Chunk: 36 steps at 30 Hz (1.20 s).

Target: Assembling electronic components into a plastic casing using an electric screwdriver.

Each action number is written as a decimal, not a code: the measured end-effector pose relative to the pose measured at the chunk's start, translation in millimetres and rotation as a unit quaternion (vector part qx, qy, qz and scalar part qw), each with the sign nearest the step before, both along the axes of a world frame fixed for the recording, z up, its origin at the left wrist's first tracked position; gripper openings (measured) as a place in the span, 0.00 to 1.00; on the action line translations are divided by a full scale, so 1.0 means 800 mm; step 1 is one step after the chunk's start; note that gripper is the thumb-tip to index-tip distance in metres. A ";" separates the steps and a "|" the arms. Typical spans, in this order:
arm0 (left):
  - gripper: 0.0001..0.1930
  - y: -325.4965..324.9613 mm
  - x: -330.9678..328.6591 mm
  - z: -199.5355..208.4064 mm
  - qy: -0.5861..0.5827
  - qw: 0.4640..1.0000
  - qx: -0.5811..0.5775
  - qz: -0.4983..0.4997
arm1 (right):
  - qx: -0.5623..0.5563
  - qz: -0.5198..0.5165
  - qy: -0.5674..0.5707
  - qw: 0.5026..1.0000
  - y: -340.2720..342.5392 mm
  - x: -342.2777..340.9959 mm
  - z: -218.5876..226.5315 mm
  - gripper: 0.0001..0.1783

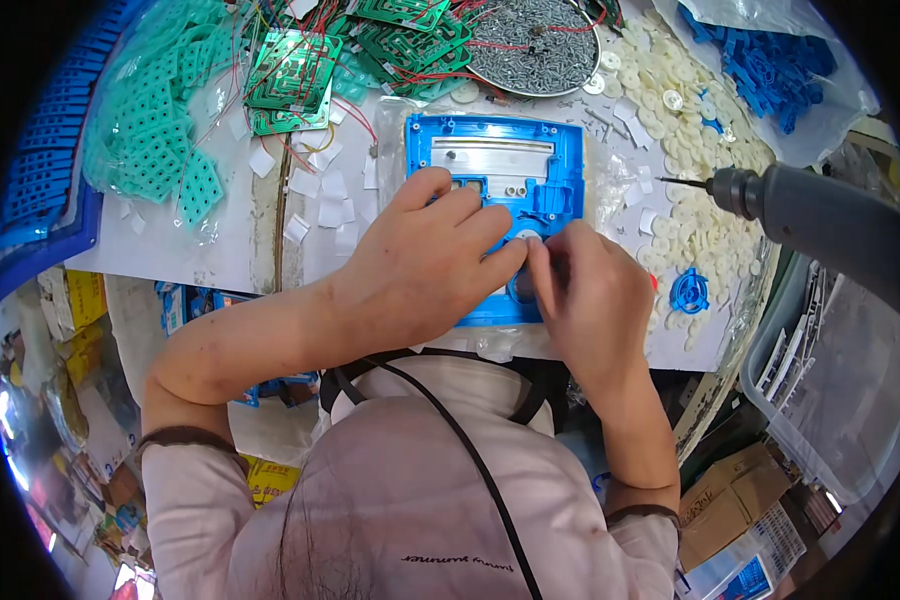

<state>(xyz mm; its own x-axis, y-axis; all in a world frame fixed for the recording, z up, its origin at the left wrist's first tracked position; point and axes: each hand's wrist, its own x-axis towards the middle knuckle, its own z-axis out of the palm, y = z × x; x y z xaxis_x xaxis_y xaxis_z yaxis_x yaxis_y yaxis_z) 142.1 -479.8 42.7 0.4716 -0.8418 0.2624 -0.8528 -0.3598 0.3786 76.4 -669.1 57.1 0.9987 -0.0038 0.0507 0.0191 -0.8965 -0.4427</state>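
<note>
A blue plastic housing (567,145) lies open side up on the table in front of me, with a silvery-white panel (490,158) inside it. My left hand (435,245) rests over the housing's left side, its fingers curled and closed. From the right, my right hand (595,290) reaches in with thumb and fingers pinched together. The fingertips of both hands meet at a small white plastic disc (527,235) in the lower part of the housing. What the left fingers grip is hidden beneath them.
Green circuit boards (292,70) with red wires and a tray of screws (535,50) lie at the back. Teal rubber pads (155,130) cover the left; white discs (710,130) spread at right, near a blue ring (689,291). A power screwdriver (820,205) juts in from the right.
</note>
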 end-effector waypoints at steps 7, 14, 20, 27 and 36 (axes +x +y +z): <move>0.17 0.002 -0.002 -0.004 0.000 1.000 -0.014 -0.020 | 0.194 -0.172 -0.165 0.952 -0.072 -0.035 0.066 0.03; 0.13 -0.011 -0.008 0.002 -0.057 0.998 -0.010 -0.016 | 0.444 0.006 -0.280 0.851 -0.150 0.037 0.123 0.17; 0.21 -0.012 -0.022 0.006 -0.066 0.996 0.054 0.003 | 0.475 0.036 -0.223 0.851 -0.168 0.063 0.120 0.17; 0.17 -0.028 -0.042 0.013 -0.108 0.989 0.096 0.039 | 0.485 0.042 -0.212 0.848 -0.172 0.051 0.114 0.18; 0.11 -0.044 -0.054 0.015 -0.134 0.982 0.104 0.081 | 0.486 0.043 -0.209 0.848 -0.177 0.040 0.112 0.19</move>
